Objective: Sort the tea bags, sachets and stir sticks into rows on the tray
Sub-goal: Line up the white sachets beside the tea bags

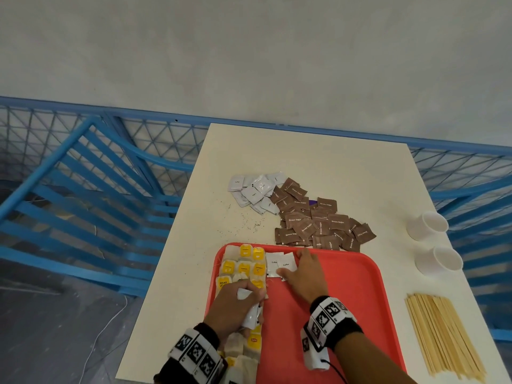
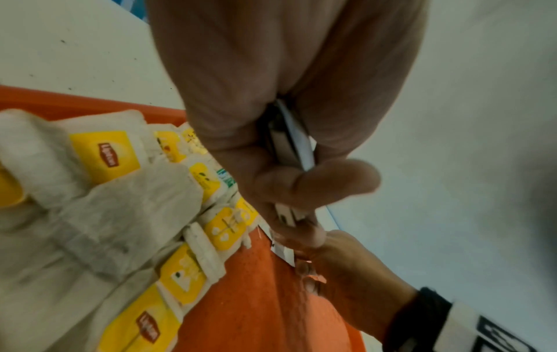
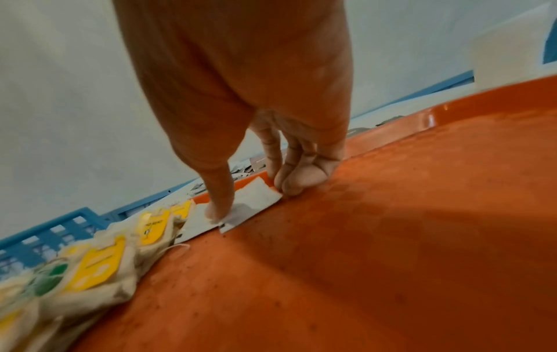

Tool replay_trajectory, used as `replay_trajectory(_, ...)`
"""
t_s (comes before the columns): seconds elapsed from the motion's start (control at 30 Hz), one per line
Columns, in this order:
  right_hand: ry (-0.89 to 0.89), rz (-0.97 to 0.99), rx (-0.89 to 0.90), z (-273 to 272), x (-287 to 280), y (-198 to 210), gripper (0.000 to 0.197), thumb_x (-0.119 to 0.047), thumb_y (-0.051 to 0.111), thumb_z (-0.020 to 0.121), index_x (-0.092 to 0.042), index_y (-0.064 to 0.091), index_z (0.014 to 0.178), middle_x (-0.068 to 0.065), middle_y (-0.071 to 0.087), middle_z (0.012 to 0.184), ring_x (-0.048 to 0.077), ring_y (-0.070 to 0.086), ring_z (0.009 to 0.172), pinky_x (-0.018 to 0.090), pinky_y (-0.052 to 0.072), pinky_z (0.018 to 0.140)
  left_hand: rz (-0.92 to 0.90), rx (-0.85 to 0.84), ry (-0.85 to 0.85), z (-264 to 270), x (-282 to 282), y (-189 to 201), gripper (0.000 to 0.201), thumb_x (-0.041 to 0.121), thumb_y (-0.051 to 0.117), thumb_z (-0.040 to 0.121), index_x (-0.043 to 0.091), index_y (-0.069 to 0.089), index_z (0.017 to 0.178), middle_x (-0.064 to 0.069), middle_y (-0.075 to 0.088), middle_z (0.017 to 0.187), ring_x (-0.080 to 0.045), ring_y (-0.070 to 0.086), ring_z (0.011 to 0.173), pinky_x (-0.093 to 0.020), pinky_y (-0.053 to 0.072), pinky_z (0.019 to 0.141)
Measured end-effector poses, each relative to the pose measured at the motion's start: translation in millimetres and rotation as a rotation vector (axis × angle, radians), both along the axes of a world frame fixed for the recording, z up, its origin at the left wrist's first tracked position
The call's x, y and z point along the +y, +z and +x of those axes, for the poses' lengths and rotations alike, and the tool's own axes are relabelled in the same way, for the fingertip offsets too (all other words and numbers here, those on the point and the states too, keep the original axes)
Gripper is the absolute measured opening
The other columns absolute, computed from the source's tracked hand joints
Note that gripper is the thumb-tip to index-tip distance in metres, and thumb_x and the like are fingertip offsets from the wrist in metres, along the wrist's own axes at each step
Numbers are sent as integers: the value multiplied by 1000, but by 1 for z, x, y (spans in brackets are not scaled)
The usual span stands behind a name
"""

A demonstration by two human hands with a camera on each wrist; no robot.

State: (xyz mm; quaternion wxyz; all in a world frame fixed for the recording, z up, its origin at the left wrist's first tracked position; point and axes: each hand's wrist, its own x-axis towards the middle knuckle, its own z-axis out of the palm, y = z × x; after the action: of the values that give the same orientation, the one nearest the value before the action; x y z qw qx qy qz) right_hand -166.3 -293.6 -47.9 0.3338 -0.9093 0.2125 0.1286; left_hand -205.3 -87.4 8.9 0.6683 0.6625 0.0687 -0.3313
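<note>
A red tray (image 1: 346, 300) lies at the table's near edge. Tea bags (image 1: 243, 266) with yellow tags fill rows along its left side. Beside them, at the tray's far edge, lie two white coffee sachets (image 1: 274, 263), slightly overlapping. My right hand (image 1: 291, 261) holds the right-hand sachet (image 3: 262, 194). Its thumb presses on top and its curled fingertips sit at the far corner. My left hand (image 1: 249, 295) hovers over the tea bags (image 2: 105, 152) and grips a small stack of white sachets (image 2: 301, 143). Stir sticks (image 1: 443, 333) lie on the table right of the tray.
On the table beyond the tray lie a heap of white sachets (image 1: 255, 192) and a bigger heap of brown sugar sachets (image 1: 318, 223). Two white paper cups (image 1: 428, 225) lie on their sides at the right edge. A blue bench (image 1: 83, 203) stands to the left.
</note>
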Motion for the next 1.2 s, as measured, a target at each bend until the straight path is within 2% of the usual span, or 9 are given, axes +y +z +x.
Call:
replay_trajectory(0.1, -56, 53, 31, 5, 3, -4, 55, -33, 84, 69, -13, 52, 109, 6, 61, 109, 26, 57, 104, 42, 51, 87, 5, -10, -22, 1, 1, 4, 32, 39, 75, 86, 8, 67, 83, -17, 67, 78, -31, 66, 60, -34, 50, 52)
replay_trajectory(0.2, -53, 104, 14, 6, 1, -2, 28, -30, 82, 71, -21, 58, 84, 0, 67, 92, 22, 62, 91, 32, 50, 74, 16, -37, -30, -1, 3, 8, 27, 35, 75, 87, 10, 68, 80, -17, 68, 79, -35, 67, 64, -57, 52, 65)
replay_trajectory(0.27, -17, 108, -18, 7, -6, 3, 23, -26, 77, 80, -22, 57, 70, -4, 63, 75, 16, 58, 74, 19, 40, 57, 39, -26, -21, -2, 5, 10, 23, 30, 73, 89, 12, 69, 76, -13, 68, 77, -34, 67, 64, -63, 51, 70)
replay_trajectory(0.43, 29, 86, 36, 11, -37, 18, 38, -21, 65, 94, -18, 48, 60, -6, 51, 61, 8, 44, 56, 15, 31, 49, 271, -161, -140, 14, 1, 19, 12, 24, 70, 91, 16, 71, 82, 3, 71, 74, -19, 68, 60, -48, 59, 60)
replay_trajectory(0.57, -4, 41, 80, 21, -46, 17, 40, -21, 77, 84, -16, 44, 61, -2, 50, 64, 12, 45, 61, 22, 34, 54, 533, -324, -298, 44, -22, 17, 15, 16, 60, 96, 17, 71, 106, 12, 62, 91, -2, 60, 57, -19, 50, 50)
replay_trajectory(0.63, -45, 53, 65, 21, -44, 14, 43, -17, 80, 80, -16, 43, 58, -1, 51, 62, 10, 45, 57, 19, 34, 51, 697, -455, -410, 61, -35, 10, 28, 7, 53, 97, 16, 69, 118, 2, 65, 114, -9, 64, 85, -15, 50, 66)
replay_trajectory(0.73, -87, 85, 58, 19, -40, 8, 40, -16, 81, 78, -15, 48, 57, 0, 56, 61, 11, 49, 58, 17, 36, 51, 885, -626, -660, 75, -55, -5, 42, 2, 46, 96, 17, 62, 131, -9, 57, 137, -27, 53, 124, -36, 46, 101)
replay_trajectory(0.9, -115, 146, 57, 21, -42, 3, 36, -15, 83, 76, -15, 52, 59, 2, 59, 64, 13, 52, 61, 17, 38, 53, 1060, -658, -879, 79, -77, -23, 39, 3, 36, 100, 9, 54, 133, -12, 48, 140, -34, 48, 129, -45, 43, 104)
replay_trajectory(1.2, -133, 127, 30, 21, -34, -5, 32, -19, 84, 73, -16, 54, 61, -2, 59, 63, 10, 52, 58, 15, 33, 48, 1113, -614, -909, 74, -76, -35, 33, 2, 39, 99, 5, 51, 130, -14, 49, 137, -35, 49, 126, -45, 44, 100)
